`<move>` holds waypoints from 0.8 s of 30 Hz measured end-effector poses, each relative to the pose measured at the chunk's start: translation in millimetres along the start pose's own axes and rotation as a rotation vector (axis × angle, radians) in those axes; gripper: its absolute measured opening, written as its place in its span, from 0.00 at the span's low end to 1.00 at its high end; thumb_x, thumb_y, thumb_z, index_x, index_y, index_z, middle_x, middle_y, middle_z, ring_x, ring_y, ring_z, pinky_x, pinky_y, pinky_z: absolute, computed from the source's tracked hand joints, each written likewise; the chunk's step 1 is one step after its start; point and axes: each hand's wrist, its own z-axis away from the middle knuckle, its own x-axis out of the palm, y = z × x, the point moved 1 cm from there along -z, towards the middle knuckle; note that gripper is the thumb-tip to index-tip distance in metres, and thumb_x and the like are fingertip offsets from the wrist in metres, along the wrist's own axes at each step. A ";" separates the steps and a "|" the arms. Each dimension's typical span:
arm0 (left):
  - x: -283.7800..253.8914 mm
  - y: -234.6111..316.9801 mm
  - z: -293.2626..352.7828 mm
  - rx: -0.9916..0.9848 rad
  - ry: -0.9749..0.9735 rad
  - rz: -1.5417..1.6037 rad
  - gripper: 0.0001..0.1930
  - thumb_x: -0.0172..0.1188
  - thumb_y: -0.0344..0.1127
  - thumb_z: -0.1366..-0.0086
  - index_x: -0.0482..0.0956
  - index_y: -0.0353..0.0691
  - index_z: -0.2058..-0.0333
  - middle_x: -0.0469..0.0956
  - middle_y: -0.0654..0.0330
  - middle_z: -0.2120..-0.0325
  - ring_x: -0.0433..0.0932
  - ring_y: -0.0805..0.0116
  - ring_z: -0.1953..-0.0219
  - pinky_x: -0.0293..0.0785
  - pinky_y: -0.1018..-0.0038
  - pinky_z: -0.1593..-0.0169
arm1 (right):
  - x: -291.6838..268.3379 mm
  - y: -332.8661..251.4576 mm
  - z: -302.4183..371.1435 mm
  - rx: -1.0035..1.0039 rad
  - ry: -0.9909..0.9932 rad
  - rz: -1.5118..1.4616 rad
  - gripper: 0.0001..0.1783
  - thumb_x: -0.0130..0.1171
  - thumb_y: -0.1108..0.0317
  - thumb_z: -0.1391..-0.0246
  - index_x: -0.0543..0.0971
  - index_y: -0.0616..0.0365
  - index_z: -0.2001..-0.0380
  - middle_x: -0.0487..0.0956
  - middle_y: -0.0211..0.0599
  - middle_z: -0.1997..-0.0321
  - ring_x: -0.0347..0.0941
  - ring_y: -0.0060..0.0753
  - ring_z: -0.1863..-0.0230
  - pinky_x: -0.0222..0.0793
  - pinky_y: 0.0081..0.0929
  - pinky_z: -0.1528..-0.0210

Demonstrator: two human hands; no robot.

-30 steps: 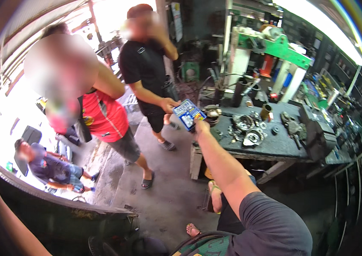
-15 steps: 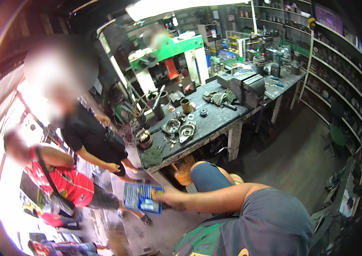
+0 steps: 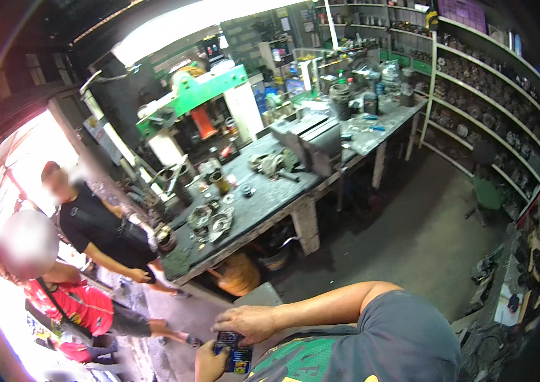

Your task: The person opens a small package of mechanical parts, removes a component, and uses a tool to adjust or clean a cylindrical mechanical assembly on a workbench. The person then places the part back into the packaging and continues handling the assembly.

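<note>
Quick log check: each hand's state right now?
Left hand: closed, holding the blue package.
Right hand: over the package's top; grip cannot be told.

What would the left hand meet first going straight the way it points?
The left hand seems to touch the blue package, so that comes first; beyond, probably the right hand, though depth is unclear.

Package [image 3: 239, 365]: smooth, printed
Bench top [image 3: 265, 202]: matt, scuffed
Left casing [image 3: 220, 224]: shiny metal
Far press [image 3: 201, 93]: painted metal
Near shirt [image 3: 407, 334]: matt cloth
</note>
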 end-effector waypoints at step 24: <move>369.3 575.3 -240.0 1.056 -0.793 -0.108 0.17 0.57 0.46 0.23 0.87 0.38 0.55 0.88 0.42 0.62 0.87 0.38 0.55 0.82 0.46 0.49 | -265.9 156.7 540.4 1.226 0.124 -0.052 0.18 0.67 0.53 0.35 0.89 0.58 0.57 0.89 0.54 0.60 0.86 0.60 0.56 0.79 0.52 0.52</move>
